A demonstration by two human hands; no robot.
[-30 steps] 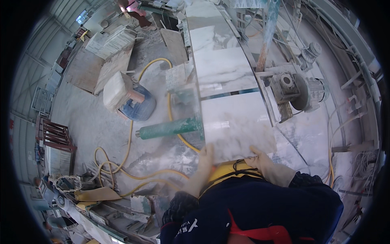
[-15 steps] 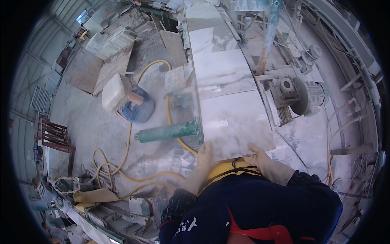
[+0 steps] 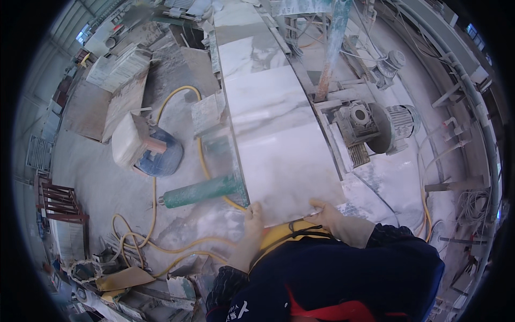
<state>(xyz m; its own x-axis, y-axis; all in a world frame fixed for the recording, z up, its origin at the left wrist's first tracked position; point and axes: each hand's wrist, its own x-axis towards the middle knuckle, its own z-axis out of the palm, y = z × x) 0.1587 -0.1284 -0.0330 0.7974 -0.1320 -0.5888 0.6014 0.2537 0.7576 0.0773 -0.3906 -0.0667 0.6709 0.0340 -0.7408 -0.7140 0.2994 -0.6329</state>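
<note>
A polished white marble slab [image 3: 287,174] with faint grey veining lies flat on a long conveyor bed, its near edge close to my yellow apron [image 3: 284,232]. My left hand [image 3: 252,221], in what looks like a pale glove, is closed on the slab's near left corner. On the near edge towards the right, my right hand [image 3: 331,219] grips with its thumb on top; the fingers under the stone are hidden. Just beyond, a second marble slab [image 3: 268,96] with stronger grey veins lies along the same bed.
Left of the bed a green roller [image 3: 201,191] sticks out over a yellow hose [image 3: 185,236]. A blue tub [image 3: 167,156] stands farther left. Close on the right are a gearbox [image 3: 354,122], a motor [image 3: 401,121] and a rusty teal post [image 3: 331,51]. Stone offcuts [image 3: 182,287] lie at lower left.
The whole view has shifted, so the bed and slabs appear farther left and slightly lower. Both hands keep their hold on the near slab, which shows no clear movement along the bed.
</note>
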